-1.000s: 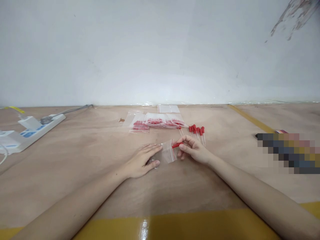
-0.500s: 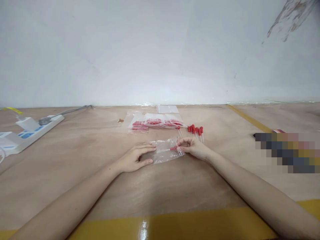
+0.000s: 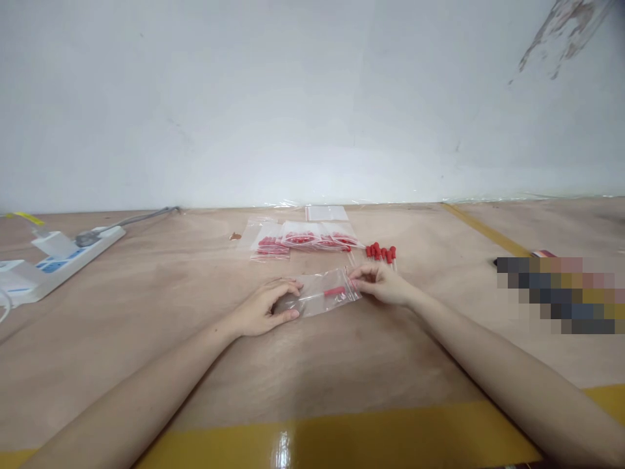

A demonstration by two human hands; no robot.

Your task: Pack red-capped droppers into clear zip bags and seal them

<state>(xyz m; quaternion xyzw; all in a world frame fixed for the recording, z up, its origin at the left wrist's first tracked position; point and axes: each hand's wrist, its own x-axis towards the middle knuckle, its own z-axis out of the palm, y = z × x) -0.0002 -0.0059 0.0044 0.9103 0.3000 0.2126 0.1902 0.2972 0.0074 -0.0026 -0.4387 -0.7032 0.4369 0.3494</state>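
Observation:
A clear zip-lock bag [image 3: 312, 305] lies on the table between my hands. Inside it is a dropper with a red rubber bulb [image 3: 334, 291], its thin clear tube pointing left. My left hand [image 3: 267, 307] holds the bag's left end, fingertips at the far side and thumb at the near side. At the bag's mouth on the right, my right hand [image 3: 381, 284] pinches the edge between thumb and fingers. Just beyond that hand lies a group of loose droppers [image 3: 381, 252] with red bulbs, their tubes partly hidden behind it.
Behind the bag lie filled bags [image 3: 301, 240] with red-bulbed droppers, overlapping in a row, and a white stack [image 3: 327, 213] near the wall. A power strip [image 3: 73, 257] with plugs sits at far left. Blurred-out items [image 3: 561, 293] lie right. Yellow tape [image 3: 342, 433] runs along the near edge.
The dropper has slid left, fully into the bag. My right hand has let go of its red bulb and now grips the bag's mouth. My left hand has barely moved.

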